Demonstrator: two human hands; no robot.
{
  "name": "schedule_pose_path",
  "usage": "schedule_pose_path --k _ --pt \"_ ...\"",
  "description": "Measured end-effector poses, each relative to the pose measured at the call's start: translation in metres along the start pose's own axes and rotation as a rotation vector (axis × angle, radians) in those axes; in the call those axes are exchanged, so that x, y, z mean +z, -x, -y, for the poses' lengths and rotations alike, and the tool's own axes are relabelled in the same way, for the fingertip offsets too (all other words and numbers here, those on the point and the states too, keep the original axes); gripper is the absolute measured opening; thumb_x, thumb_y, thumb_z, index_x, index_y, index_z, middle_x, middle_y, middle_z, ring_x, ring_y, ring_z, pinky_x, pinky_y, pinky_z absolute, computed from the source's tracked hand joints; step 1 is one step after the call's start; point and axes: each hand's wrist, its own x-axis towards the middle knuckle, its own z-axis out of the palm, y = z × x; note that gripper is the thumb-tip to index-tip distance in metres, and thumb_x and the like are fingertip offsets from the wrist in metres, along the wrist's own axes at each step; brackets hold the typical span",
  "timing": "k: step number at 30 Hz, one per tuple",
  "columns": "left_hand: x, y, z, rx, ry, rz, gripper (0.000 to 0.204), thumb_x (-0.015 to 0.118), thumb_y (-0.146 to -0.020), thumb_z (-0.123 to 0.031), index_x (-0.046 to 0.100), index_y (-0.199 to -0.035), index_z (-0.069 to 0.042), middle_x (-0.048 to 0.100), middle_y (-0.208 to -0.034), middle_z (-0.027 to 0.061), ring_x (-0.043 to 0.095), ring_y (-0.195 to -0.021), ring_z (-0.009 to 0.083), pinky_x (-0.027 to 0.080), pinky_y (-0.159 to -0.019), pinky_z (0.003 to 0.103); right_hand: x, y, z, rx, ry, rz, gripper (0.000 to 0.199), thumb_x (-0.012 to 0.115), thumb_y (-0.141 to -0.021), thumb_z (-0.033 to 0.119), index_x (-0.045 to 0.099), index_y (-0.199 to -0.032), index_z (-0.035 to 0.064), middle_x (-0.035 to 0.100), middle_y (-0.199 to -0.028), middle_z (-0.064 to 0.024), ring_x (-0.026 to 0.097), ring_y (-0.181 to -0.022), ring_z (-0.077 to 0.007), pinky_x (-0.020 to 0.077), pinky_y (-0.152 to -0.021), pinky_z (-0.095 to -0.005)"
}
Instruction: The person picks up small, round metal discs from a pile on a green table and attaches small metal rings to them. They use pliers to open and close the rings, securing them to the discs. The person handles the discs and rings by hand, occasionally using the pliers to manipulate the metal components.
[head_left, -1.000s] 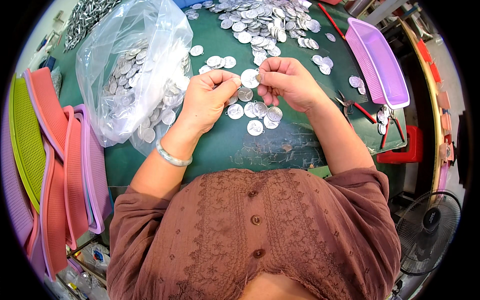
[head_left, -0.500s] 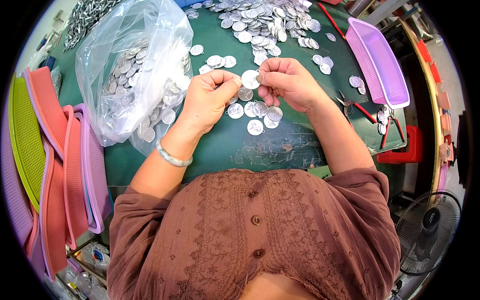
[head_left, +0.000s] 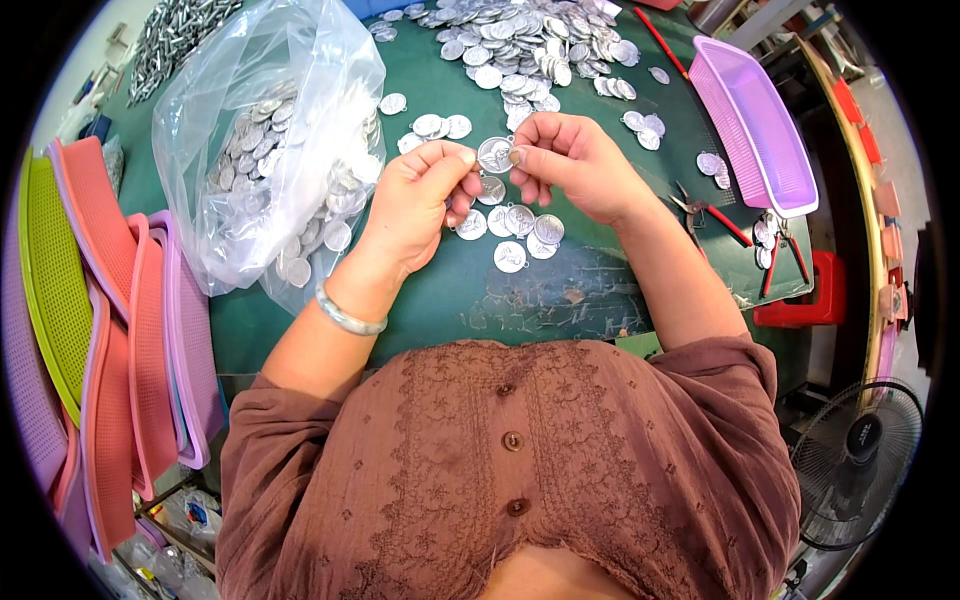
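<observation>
L hand (head_left: 415, 200) & R hand (head_left: 570, 165) each had a pinching grip on one silver medal (head_left: 495, 154) (held above tabletop (head_left: 590, 290) middle); loose medals (head_left: 515, 225) lay below, plastic bag (head_left: 265, 150) toward left edge.

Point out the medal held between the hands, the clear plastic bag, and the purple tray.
silver medal (head_left: 495, 153), head view, middle of its disc.
clear plastic bag (head_left: 265, 90), head view, upper wall.
purple tray (head_left: 720, 100), head view, left rim.
</observation>
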Motion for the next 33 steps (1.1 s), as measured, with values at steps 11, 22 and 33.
schedule_pose_path --k 11,22,33 --pt "0.000 -0.001 -0.003 -0.209 0.321 0.123 0.018 0.048 -0.085 -0.016 0.052 -0.094 -0.002 0.058 -0.078 0.0079 0.054 -0.063 0.0106 0.045 -0.053 0.018 0.001 -0.002 -0.010 -0.227 0.242 -0.017 0.006 0.052 -0.080 0.004 0.054 -0.084 0.0007 0.054 -0.071 0.0002 0.049 -0.061 -0.0057 0.0409 -0.055 -0.0192" --pt "0.006 0.001 -0.002 -0.062 0.183 -0.003 0.026 0.052 -0.079 -0.001 0.050 -0.105 -0.001 0.058 -0.087 0.0078 0.059 -0.074 0.0151 0.051 -0.066 0.024 -0.001 -0.003 -0.009 -0.192 0.359 -0.131 0.010 0.052 -0.079 0.004 0.056 -0.087 0.0004 0.056 -0.073 -0.0024 0.051 -0.064 -0.0080 0.0432 -0.059 -0.0220" --pt "-0.012 -0.007 -0.003 -0.085 0.398 -0.040 0.013 0.050 -0.082 -0.017 0.051 -0.079 -0.004 0.052 -0.074 0.0055 0.055 -0.076 0.0196 0.050 -0.068 0.029 -0.001 -0.005 -0.020 -0.428 1.009 -0.015 0.026 0.064 -0.067 0.012 0.059 -0.091 0.0032 0.053 -0.082 -0.0105 0.053 -0.078 -0.0263 0.0431 -0.069 -0.0340"
